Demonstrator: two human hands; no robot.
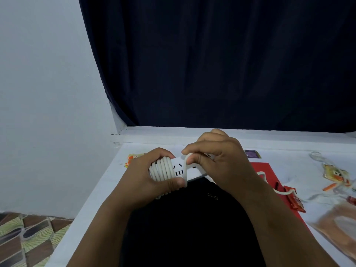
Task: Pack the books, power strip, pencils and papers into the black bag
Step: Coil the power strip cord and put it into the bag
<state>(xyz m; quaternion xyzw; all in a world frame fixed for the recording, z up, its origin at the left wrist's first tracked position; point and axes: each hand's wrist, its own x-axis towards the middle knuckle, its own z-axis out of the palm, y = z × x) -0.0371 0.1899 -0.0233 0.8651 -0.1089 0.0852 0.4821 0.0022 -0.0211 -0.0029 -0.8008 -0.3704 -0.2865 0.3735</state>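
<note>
Left hand (152, 176) grips the power strip (185, 168) at the wound coils, fingers curled round; right hand (217, 160) pinches the cord (269, 186) — both above the black bag (183, 228) at 6 o'clock. Risk: loose tail trailing to 3 o'clock snags — coils unwind.

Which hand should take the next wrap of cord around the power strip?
Right, likely. The right hand already pinches the loose cord over the power strip; the left hand grips the strip's wound end, holding the coils.
</note>
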